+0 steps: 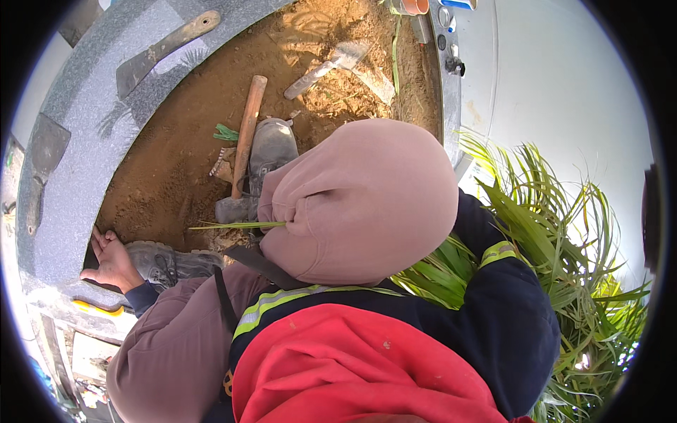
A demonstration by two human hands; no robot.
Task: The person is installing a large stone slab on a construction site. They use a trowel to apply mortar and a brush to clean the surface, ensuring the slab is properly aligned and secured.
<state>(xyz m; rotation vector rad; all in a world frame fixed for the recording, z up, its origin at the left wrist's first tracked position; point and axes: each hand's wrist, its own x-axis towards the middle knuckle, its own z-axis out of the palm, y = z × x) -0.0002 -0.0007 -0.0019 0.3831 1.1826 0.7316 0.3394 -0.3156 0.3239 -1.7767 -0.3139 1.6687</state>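
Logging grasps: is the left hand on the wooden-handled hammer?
No, the left hand is open beside the grey stone border, apart from the wooden-handled hammer.

- Ahead of the left hand's [116,266] fingers, and ahead to their right, bare soil [173,151] gives an open way.
- Left of those fingers, the grey stone ledge [74,201] blocks a sideways move.
- Farther ahead along that ledge lie two flat-bladed tools [144,67], one beyond the other.
- Just right of the palm, the left shoe [161,265] closes the low path.
- Farther right of the fingers, a leaf blade [233,225], then the upright-leaning hammer [248,134] and right shoe [273,149], stand in the way.
- The right fingers are hidden by the bent knee [381,190]; palm fronds [564,268] crowd the space right of that forearm.
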